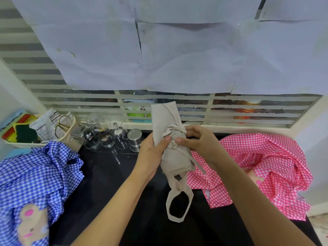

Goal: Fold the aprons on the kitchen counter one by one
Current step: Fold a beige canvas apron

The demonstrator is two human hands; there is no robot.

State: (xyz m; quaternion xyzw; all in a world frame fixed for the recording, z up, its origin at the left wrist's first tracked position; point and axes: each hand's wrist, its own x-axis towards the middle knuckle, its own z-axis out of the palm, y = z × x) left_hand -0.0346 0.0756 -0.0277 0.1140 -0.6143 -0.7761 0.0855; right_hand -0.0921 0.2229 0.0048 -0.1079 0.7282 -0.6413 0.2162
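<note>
Above dark counter (106,174), between blue gingham apron (35,174) and pink gingham apron (257,166): beige apron (170,139) rolled, held upright. Left hand (152,153) gripped bundle; right hand (197,141) pinched tie at wrap. Judged step: securing strap. Next: snug knot, set bundle down.

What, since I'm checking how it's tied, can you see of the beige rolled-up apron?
The beige cloth apron is rolled into a tight bundle, held nearly upright above the black counter. A strap is wrapped and knotted round its middle; another strap loop hangs below. The left hand grips its side; the right hand pinches the knot.
</note>
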